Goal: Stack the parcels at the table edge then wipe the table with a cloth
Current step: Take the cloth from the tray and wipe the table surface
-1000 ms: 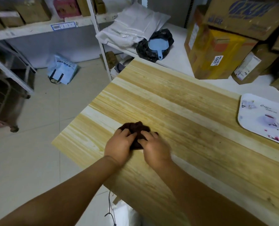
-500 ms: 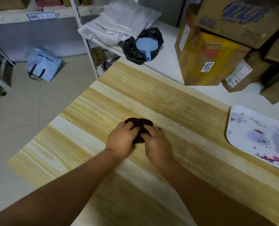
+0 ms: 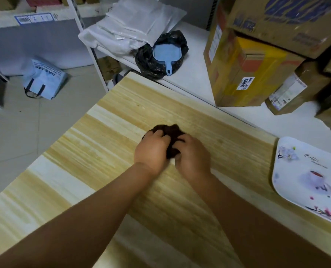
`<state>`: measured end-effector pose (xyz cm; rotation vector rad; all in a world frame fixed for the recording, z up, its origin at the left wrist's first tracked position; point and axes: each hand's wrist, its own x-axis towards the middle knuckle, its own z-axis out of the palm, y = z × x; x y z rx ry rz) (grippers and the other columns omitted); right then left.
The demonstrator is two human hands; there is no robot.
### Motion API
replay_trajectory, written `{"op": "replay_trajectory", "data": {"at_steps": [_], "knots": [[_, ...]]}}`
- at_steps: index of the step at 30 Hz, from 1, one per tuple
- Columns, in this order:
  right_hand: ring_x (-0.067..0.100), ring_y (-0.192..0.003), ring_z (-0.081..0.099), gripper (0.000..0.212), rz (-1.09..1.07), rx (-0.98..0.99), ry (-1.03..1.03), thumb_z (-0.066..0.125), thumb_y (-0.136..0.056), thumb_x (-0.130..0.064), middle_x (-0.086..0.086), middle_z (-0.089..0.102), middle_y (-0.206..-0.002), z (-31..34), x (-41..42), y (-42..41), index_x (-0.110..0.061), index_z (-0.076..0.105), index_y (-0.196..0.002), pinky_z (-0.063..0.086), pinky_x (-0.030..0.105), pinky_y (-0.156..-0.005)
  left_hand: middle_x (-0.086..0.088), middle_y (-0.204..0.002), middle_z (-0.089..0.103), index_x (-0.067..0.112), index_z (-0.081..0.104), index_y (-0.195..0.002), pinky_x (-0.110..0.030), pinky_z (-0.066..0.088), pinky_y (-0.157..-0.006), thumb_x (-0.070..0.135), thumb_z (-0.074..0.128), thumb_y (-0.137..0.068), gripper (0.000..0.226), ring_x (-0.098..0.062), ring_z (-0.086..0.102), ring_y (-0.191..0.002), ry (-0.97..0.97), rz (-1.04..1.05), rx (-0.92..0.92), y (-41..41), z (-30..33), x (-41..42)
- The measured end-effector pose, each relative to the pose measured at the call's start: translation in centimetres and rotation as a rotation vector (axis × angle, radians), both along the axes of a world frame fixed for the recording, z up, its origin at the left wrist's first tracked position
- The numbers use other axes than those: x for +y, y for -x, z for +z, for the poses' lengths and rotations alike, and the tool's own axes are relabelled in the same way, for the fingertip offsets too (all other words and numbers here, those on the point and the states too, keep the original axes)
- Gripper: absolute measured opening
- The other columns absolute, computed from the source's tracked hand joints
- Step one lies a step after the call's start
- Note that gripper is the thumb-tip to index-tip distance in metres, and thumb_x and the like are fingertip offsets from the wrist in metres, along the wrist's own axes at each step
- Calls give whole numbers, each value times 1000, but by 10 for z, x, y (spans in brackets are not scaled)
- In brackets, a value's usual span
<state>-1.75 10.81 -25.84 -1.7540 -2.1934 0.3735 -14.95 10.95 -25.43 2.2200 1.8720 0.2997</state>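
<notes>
A bunched dark brown cloth [image 3: 171, 133] lies on the pale wooden table [image 3: 102, 171], near its middle. My left hand [image 3: 151, 151] and my right hand [image 3: 192, 155] press side by side on the cloth, fingers curled into it; most of the cloth is hidden under them. Cardboard parcels are stacked on the white surface beyond the table's far edge: a yellow box [image 3: 251, 74], a big brown box [image 3: 292, 22] on top of it, and a smaller taped box [image 3: 296, 88] to the right.
A white printed tray [image 3: 311, 171] overlaps the table's right edge. A black bag holding a blue hand mirror [image 3: 167, 55] and white plastic mailers [image 3: 133, 26] lie at the back. A shelf frame and a blue bag [image 3: 45, 78] are on the floor to the left.
Both hands have slid the cloth away from me and to the right, across the table toward its far edge. The view has shifted right with them.
</notes>
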Motion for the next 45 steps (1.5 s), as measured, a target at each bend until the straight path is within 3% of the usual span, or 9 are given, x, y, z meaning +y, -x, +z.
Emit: {"op": "replay_trajectory", "data": {"at_steps": [7, 11, 14, 18, 22, 29, 36, 40, 45], "knots": [[26, -83, 63, 31, 194, -71, -24, 73, -61, -13, 4, 66, -101, -2, -40, -16, -19, 72, -91, 51, 30, -45, -2, -108, 61, 21, 66, -110, -37, 56, -64, 31, 65, -79, 33, -26, 55, -98, 31, -152, 55, 15, 2, -27], [35, -102, 59, 32, 157, -76, -70, 58, -76, -9, 8, 62, -119, -2, 15, -23, -17, 71, -104, 56, 44, -69, -6, -110, 59, 17, 63, -112, -37, 53, -65, 27, 64, -82, 32, -31, 55, -101, -22, -109, 84, 0, 0, 22], [29, -118, 50, 38, 86, -176, -25, 53, -85, -14, 1, 52, -135, -10, 75, -34, -23, 63, -121, 50, 38, -86, -8, -116, 56, 17, 60, -120, -39, 52, -73, 24, 64, -83, 38, -31, 52, -108, -35, -67, 77, -16, -4, 67], [20, -99, 57, 34, -135, -27, 65, 48, -86, -24, 0, 61, -121, -11, 99, -33, -23, 62, -118, 41, 27, -73, -8, -119, 55, 17, 56, -125, -41, 51, -85, 30, 62, -86, 41, -28, 51, -110, 73, -59, 48, -33, -1, 95], [27, -111, 53, 32, -65, -84, -3, 56, -84, -16, 1, 55, -127, 2, 50, -33, -23, 65, -114, 48, 35, -76, -10, -105, 60, 12, 63, -104, -38, 51, -72, 30, 62, -84, 28, -30, 55, -98, 32, -136, 68, -32, 4, 69], [29, -89, 62, 37, 66, -65, -89, 66, -66, -6, 5, 65, -106, -5, -17, -58, -19, 71, -100, 50, 30, -50, -5, -97, 59, 14, 62, -101, -31, 46, -59, 31, 60, -79, 28, -25, 55, -89, 63, -370, 88, -31, 11, 24], [28, -107, 56, 37, -111, -16, 70, 45, -80, -21, 2, 60, -119, -8, 76, -85, -22, 65, -112, 43, 31, -69, -10, -111, 61, 15, 64, -113, -37, 51, -73, 54, 48, -88, 49, -31, 54, -105, 25, -239, -4, -63, 5, 81], [27, -107, 57, 31, -285, 41, 105, 46, -85, -19, 2, 60, -118, -6, 80, -94, -21, 66, -110, 46, 33, -78, -6, -117, 54, 18, 58, -119, -38, 47, -80, 31, 58, -90, 32, -28, 49, -111, 88, -157, 15, -98, 4, 86], [32, -106, 57, 32, -360, -70, 29, 60, -77, -8, 3, 59, -125, -4, 23, -117, -21, 71, -103, 52, 38, -77, -5, -123, 52, 18, 54, -126, -40, 48, -88, 18, 54, -92, 33, -27, 44, -118, 97, -370, 58, -118, 11, 60]]}}
